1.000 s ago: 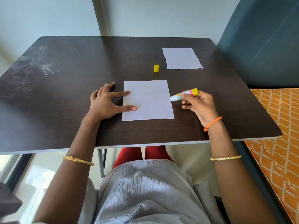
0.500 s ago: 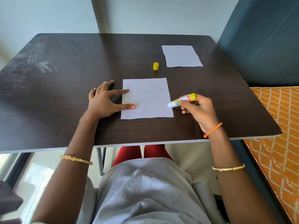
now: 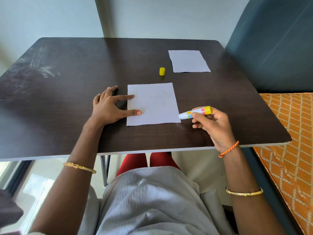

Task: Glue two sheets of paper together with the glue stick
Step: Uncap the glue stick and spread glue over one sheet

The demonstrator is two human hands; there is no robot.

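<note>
A white sheet of paper (image 3: 155,102) lies flat in the middle of the dark table (image 3: 67,82). My left hand (image 3: 108,107) rests spread on the table, its thumb and forefinger pressing the sheet's left edge. My right hand (image 3: 213,124) grips an uncapped glue stick (image 3: 194,113), white with yellow, pink and blue bands. Its tip touches the sheet's right edge near the lower right corner. A second white sheet (image 3: 188,61) lies at the far right of the table. The yellow cap (image 3: 162,71) stands upright between the two sheets.
A dark blue padded seat back (image 3: 274,44) rises along the table's right side, with an orange patterned cushion (image 3: 291,133) below it. The table's near edge runs above my lap. A grey wall stands behind the table.
My right hand has slid the glue stick down along the sheet's right edge toward its lower corner. My left hand has kept its hold on the left edge.
</note>
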